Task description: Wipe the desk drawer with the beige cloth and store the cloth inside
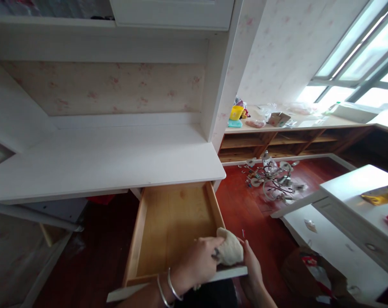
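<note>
A light wooden drawer (168, 222) stands pulled out from under the white desk (110, 158), its inside bare. My left hand (195, 261), with two bangles on the wrist and a ring on one finger, presses a crumpled cream cloth (231, 252) into the drawer's front right corner and grips it. My right hand (253, 267) sits at the right end of the drawer's white front panel (227, 273), holding it, with its fingertips beside the cloth.
A chandelier (272, 177) lies in pieces on the red wooden floor. A low wooden bench (296, 139) under the window carries a yellow cup, a box and bags. A white cabinet (350, 214) stands to the right. A red bag (312, 263) lies near my right arm.
</note>
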Motion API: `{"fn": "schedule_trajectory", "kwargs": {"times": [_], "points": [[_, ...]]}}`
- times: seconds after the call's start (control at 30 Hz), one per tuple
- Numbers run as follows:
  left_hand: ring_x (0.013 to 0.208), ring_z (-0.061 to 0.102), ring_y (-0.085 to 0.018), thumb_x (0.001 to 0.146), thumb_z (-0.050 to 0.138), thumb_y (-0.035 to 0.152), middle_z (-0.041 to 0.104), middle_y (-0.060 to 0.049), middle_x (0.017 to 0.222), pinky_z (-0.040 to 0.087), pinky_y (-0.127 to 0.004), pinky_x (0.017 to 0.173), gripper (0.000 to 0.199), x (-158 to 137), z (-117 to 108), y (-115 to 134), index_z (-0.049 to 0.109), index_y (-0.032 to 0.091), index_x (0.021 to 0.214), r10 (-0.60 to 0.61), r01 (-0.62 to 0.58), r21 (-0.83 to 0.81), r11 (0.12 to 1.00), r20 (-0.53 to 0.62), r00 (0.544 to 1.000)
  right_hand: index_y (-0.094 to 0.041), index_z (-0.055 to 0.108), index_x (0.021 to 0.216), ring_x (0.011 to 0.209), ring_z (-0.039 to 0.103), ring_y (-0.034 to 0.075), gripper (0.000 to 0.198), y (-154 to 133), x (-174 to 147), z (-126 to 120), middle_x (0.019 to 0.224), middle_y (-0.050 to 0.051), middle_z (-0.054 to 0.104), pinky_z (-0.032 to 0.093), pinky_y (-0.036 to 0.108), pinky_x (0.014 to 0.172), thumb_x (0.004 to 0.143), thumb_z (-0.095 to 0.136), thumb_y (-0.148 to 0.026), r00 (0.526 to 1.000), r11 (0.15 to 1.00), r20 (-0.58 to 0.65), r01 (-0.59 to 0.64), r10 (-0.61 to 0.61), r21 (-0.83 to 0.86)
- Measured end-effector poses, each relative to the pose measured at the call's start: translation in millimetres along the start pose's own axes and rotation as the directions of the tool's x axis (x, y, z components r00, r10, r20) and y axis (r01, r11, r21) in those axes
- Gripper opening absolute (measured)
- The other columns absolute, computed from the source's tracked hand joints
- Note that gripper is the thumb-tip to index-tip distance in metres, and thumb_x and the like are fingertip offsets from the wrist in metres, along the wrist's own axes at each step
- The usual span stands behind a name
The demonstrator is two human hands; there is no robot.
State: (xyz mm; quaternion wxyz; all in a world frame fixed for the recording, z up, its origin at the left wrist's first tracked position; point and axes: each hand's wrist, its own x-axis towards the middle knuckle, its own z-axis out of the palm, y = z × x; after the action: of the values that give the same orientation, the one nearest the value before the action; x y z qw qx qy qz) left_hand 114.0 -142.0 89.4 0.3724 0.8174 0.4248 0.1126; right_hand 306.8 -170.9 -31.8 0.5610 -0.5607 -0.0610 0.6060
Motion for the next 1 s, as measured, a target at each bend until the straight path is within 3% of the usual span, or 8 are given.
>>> {"fn": "schedule_trajectory", "kwargs": {"times": [0.1,0.17,0.3,0.4,0.57,0.67,0.8,1.0], "points": [[0.114,0.059,-0.017,0.089,0.041,0.013,0.061,-0.003,0.131,0.048,-0.028,0.095,0.057,8.4,-17.5,0.4,0.036,0.029,0.143,-0.04,0.04,-0.004,0.999,-0.207,0.978,-0.021,0.068,0.096,0.09,0.07,0.026,0.051,-3.2,-5.2,5.0,0.089,0.003,0.075,0.057,0.036,0.078,0.065,0.071,-0.062,0.999,0.999,-0.025,-0.038,0.038,0.0],[0.126,0.051,-0.017,0.091,0.038,0.013,0.052,-0.004,0.143,0.043,-0.031,0.105,0.061,12.2,-22.3,4.2,0.027,0.028,0.149,0.111,-0.095,0.08,0.992,-0.226,0.968,-0.021,0.068,0.094,0.086,0.07,0.025,0.048,-2.5,-6.4,3.3,0.086,0.003,0.075,0.057,0.036,0.075,0.065,0.072,-0.059,0.999,1.0,-0.028,-0.031,0.031,-0.001],[0.139,0.037,-0.021,0.096,0.038,0.021,0.044,-0.004,0.149,0.029,-0.039,0.117,0.053,23.2,-11.6,-3.3,0.031,0.025,0.148,0.519,-0.518,0.288,0.805,0.082,0.851,-0.021,0.067,0.084,0.068,0.068,0.023,0.043,2.0,-7.0,-1.6,0.071,0.0,0.073,0.057,0.035,0.065,0.054,0.078,-0.049,0.998,1.0,-0.068,0.006,-0.005,0.013],[0.137,0.04,-0.022,0.096,0.037,0.019,0.049,-0.006,0.146,0.031,-0.041,0.115,0.05,38.1,6.2,-28.8,0.036,0.02,0.145,0.566,-0.615,0.34,0.712,0.24,0.789,-0.019,0.067,0.086,0.076,0.07,0.024,0.04,2.7,-8.1,1.3,0.077,0.001,0.075,0.058,0.034,0.069,0.056,0.077,-0.045,0.997,0.999,-0.082,0.0,0.003,0.032],[0.138,0.038,-0.021,0.1,0.026,0.02,0.043,-0.001,0.15,0.035,-0.039,0.11,0.043,72.5,14.0,-76.1,0.045,0.024,0.139,0.602,-0.676,0.419,0.606,0.313,0.734,-0.02,0.068,0.102,0.097,0.069,0.029,0.052,4.4,-6.3,2.2,0.094,0.005,0.076,0.058,0.039,0.08,0.068,0.07,-0.059,0.997,0.995,0.009,-0.08,0.08,0.055],[0.14,0.036,-0.021,0.1,0.028,0.016,0.043,0.002,0.151,0.029,-0.043,0.114,0.045,103.3,-6.3,-97.5,0.047,0.03,0.138,0.566,-0.625,0.484,0.613,0.282,0.774,-0.02,0.067,0.097,0.1,0.069,0.029,0.059,7.8,-0.8,-5.1,0.096,0.006,0.076,0.057,0.04,0.083,0.061,0.073,-0.067,0.997,0.997,-0.016,-0.07,0.071,0.042],[0.142,0.032,-0.024,0.095,0.033,0.007,0.044,0.0,0.15,0.027,-0.047,0.116,0.052,149.3,-41.5,-117.5,0.046,0.031,0.14,0.433,-0.432,0.558,0.709,0.139,0.891,-0.02,0.066,0.093,0.1,0.069,0.029,0.06,10.1,4.1,-10.4,0.096,0.006,0.077,0.056,0.041,0.084,0.057,0.076,-0.066,0.997,0.996,-0.023,-0.071,0.073,0.061],[0.144,0.025,-0.024,0.081,0.037,-0.006,0.039,-0.005,0.153,0.026,-0.038,0.118,0.068,160.4,-43.6,-117.3,0.043,0.021,0.143,0.383,-0.393,0.474,0.788,0.123,0.916,-0.019,0.066,0.093,0.097,0.07,0.028,0.058,7.9,3.4,-8.8,0.095,0.005,0.077,0.056,0.038,0.083,0.056,0.08,-0.062,0.996,0.992,-0.012,-0.084,0.085,0.093]]}}
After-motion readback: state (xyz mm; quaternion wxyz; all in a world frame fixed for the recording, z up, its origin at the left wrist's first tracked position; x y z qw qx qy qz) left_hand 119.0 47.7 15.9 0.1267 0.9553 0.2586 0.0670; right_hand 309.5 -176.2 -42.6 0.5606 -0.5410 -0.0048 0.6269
